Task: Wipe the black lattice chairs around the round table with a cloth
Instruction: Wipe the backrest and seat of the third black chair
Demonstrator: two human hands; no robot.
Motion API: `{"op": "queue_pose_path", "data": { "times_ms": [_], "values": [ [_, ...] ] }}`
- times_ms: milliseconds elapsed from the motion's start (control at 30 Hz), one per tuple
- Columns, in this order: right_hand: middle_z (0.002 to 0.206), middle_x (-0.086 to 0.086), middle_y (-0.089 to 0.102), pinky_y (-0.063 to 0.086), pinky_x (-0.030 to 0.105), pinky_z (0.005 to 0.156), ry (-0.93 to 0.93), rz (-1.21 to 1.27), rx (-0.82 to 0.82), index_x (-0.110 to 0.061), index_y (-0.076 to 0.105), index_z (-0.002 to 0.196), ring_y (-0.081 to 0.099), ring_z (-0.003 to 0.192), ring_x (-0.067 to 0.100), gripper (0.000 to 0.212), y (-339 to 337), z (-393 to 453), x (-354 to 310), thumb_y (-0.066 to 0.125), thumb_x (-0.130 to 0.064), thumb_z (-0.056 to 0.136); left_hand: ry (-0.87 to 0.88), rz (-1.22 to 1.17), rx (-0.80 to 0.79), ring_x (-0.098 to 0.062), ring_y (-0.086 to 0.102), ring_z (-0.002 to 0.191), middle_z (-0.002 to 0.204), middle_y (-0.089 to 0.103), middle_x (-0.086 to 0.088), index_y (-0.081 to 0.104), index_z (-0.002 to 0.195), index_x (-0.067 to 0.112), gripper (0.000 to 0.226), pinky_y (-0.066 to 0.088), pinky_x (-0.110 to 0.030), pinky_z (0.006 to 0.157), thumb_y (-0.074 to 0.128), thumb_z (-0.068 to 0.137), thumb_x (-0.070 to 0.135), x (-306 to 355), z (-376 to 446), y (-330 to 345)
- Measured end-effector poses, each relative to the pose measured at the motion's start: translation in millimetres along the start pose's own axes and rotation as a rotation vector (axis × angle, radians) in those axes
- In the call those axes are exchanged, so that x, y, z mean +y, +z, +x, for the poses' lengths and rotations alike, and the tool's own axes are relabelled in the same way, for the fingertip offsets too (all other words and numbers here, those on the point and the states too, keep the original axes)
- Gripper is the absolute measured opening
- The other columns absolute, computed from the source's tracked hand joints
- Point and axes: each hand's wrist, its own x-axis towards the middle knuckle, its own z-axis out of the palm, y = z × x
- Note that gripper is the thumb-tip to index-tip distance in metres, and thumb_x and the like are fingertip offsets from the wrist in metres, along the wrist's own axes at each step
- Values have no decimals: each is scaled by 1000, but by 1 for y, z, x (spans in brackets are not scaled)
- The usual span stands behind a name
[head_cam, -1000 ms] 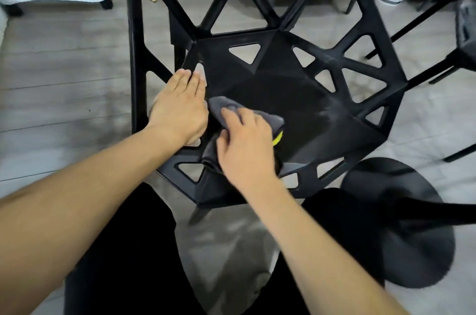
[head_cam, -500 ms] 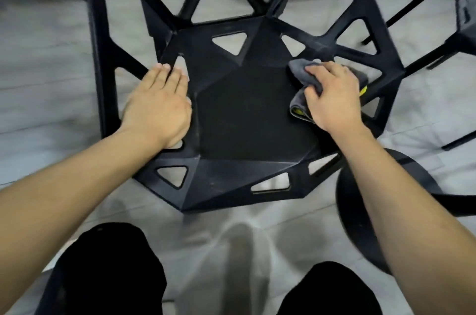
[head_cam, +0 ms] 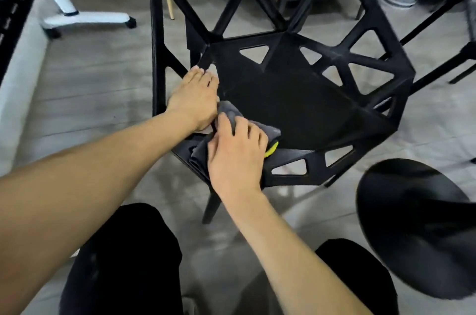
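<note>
A black lattice chair (head_cam: 296, 98) with triangular cut-outs stands in front of me, its seat facing up. My left hand (head_cam: 194, 97) lies flat on the seat's left edge with its fingers straight. My right hand (head_cam: 238, 155) presses a folded grey cloth (head_cam: 231, 113) with a yellow edge onto the seat's front left corner, its fingers bent over the cloth. The cloth touches my left hand's wrist side. Much of the cloth is hidden under my right hand.
The round black table base (head_cam: 417, 227) sits on the grey floor at the right. A white stand leg with a castor (head_cam: 87, 17) lies at the upper left. Other chair legs (head_cam: 438, 70) cross the right side. My dark-trousered knees (head_cam: 123, 263) are below.
My right hand has swept the cloth from the seat's right side back to its front left corner. My left hand has stayed on the seat's left edge.
</note>
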Motion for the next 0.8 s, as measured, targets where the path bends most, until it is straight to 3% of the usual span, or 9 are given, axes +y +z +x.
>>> {"op": "queue_pose_path", "data": {
  "times_ms": [133, 233, 333, 433, 533, 633, 700, 800],
  "values": [
    [107, 10, 62, 43, 45, 88, -147, 90, -5, -19, 65, 118, 57, 97, 35, 38, -18, 11, 65, 49, -34, 87, 19, 24, 4, -34, 23, 151, 162, 28, -19, 26, 155, 2, 58, 4, -42, 127, 34, 101, 22, -2, 0, 1],
    [100, 15, 66, 49, 46, 83, 21, 23, 88, -18, 71, 111, 62, 91, 39, 35, -32, 56, 153, 55, -31, 83, -3, 45, 4, -33, 23, 152, 161, 30, -18, 27, 155, 3, 56, 4, -42, 127, 28, 102, 22, -1, 0, 3],
    [111, 17, 67, 47, 47, 94, 181, -20, 75, -15, 70, 119, 61, 103, 40, 41, -46, 94, 217, 52, -29, 85, -4, 35, 18, -33, 21, 152, 162, 30, -17, 27, 155, 2, 57, 3, -42, 127, 22, 102, 22, 2, 1, 2],
    [111, 18, 66, 47, 49, 94, 194, -21, 93, -12, 70, 115, 60, 103, 41, 41, -39, 87, 199, 48, -25, 83, -9, 52, 12, -33, 21, 152, 163, 28, -16, 26, 155, 1, 60, 4, -42, 127, 18, 100, 23, 3, 2, 2],
    [100, 11, 66, 46, 49, 86, -56, 107, 68, -16, 68, 103, 59, 96, 36, 33, -25, 41, 117, 50, -25, 78, -9, 46, 16, -34, 22, 152, 162, 29, -17, 28, 154, 1, 60, 5, -43, 127, 19, 99, 24, 2, 3, 5],
    [120, 10, 62, 40, 46, 101, -236, 212, 6, -16, 66, 122, 53, 110, 32, 41, -15, -5, 43, 53, -27, 85, 4, 50, 41, -35, 25, 150, 160, 33, -18, 31, 152, 0, 57, 8, -44, 126, 23, 101, 24, 1, 3, 5],
    [127, 13, 61, 39, 44, 104, -298, 255, 35, -15, 65, 129, 54, 113, 33, 42, -10, -11, 46, 57, -24, 88, 6, 40, 57, -36, 27, 149, 159, 35, -19, 34, 151, -1, 56, 9, -44, 126, 25, 102, 24, 0, 2, 6],
    [123, 13, 64, 43, 45, 100, -290, 262, 154, -14, 70, 124, 59, 110, 33, 39, -20, 2, 120, 62, -20, 87, 11, 28, 81, -36, 32, 147, 156, 41, -19, 39, 149, -2, 56, 11, -43, 125, 25, 101, 25, 0, 2, 8]
  ]
}}
